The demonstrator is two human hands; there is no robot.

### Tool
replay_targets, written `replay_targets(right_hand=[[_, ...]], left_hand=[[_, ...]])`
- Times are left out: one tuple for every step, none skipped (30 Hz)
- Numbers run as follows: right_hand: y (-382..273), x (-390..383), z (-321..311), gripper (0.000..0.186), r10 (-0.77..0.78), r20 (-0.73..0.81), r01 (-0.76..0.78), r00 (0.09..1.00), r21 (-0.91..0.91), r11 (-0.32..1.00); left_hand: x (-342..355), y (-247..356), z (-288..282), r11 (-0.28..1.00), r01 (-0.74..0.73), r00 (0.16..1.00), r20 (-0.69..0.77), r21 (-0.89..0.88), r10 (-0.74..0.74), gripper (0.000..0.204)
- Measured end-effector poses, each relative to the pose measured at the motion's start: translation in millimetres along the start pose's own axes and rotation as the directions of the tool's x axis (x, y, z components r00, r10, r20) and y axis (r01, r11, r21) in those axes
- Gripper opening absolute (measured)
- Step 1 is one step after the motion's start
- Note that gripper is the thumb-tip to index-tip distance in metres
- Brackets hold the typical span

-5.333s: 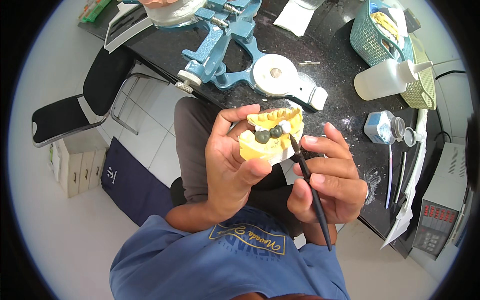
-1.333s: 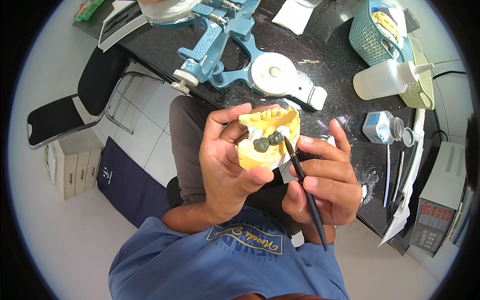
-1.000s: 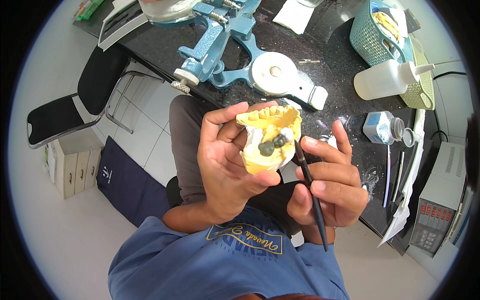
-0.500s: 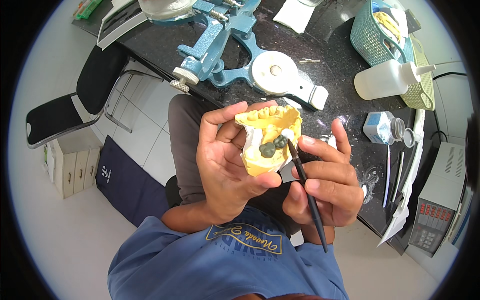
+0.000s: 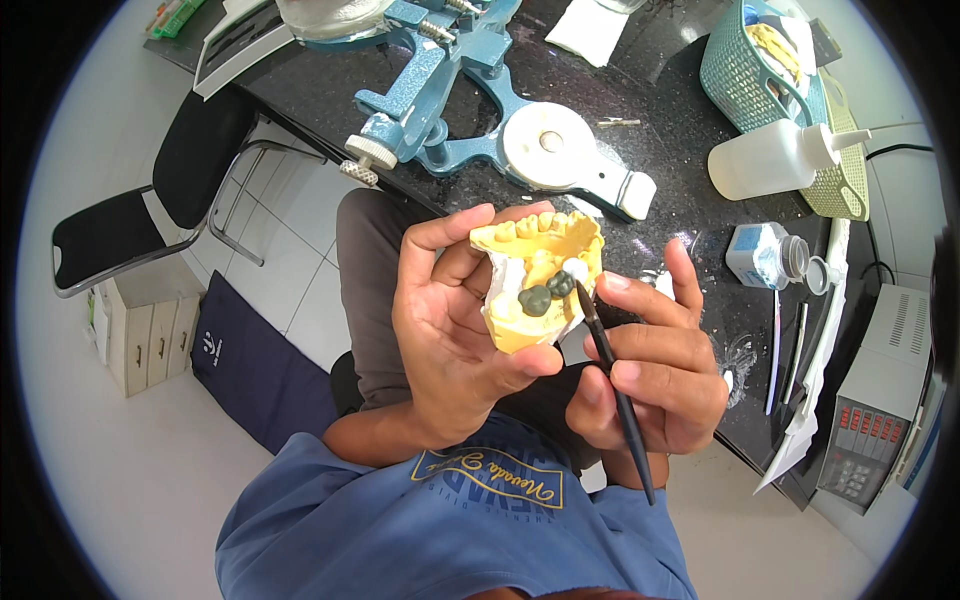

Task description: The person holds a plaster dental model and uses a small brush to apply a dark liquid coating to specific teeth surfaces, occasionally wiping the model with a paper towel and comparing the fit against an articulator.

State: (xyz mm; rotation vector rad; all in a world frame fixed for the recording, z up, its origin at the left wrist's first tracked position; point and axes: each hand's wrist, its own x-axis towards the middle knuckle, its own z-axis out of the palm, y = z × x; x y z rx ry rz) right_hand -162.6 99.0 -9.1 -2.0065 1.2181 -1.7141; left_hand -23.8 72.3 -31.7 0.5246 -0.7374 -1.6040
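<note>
A yellow dental model (image 5: pixel 520 335) with a row of teeth is gripped between the thumb and fingers of my left hand (image 5: pixel 435 310). On it sit dark green wax crowns (image 5: pixel 535 299), with a white tooth (image 5: pixel 575 268) beside them. My right hand (image 5: pixel 655 365) pinches a slim black brush-like tool (image 5: pixel 622 410) between thumb and fingers, its little finger raised. The dark pointed tip touches or nearly touches the outer side of the green crown nearest the white tooth; I cannot tell which.
A blue articulator (image 5: pixel 480 130) stands on the black speckled table (image 5: pixel 660 160). To the right are a white squeeze bottle (image 5: pixel 755 163), a small open jar (image 5: pixel 760 255), thin tools (image 5: pixel 774 350), a teal basket (image 5: pixel 740 75) and a grey control box (image 5: pixel 870 410). A black chair (image 5: pixel 195 160) is left.
Almost nothing differs. The tool's tip has shifted very slightly along the side of the green crown; both hands stay in place.
</note>
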Motion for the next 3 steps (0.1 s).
replay_targets(right_hand=[[-0.1,0.1,-0.2,0.03,0.0,0.001,0.0,1.0,-0.003,1.0],[-0.2,0.3,-0.3,0.03,-0.001,0.003,0.001,1.0,-0.006,1.0],[-0.1,0.2,-0.4,0.03,-0.001,0.002,0.001,1.0,-0.006,1.0]], left_hand=[[0.0,0.1,-0.1,1.0,-0.001,1.0,0.003,0.004,0.001,0.09],[0.0,0.0,-0.5,1.0,-0.005,1.0,0.007,0.007,0.005,0.09],[0.1,-0.6,-1.2,1.0,-0.007,1.0,0.011,0.009,0.007,0.09]])
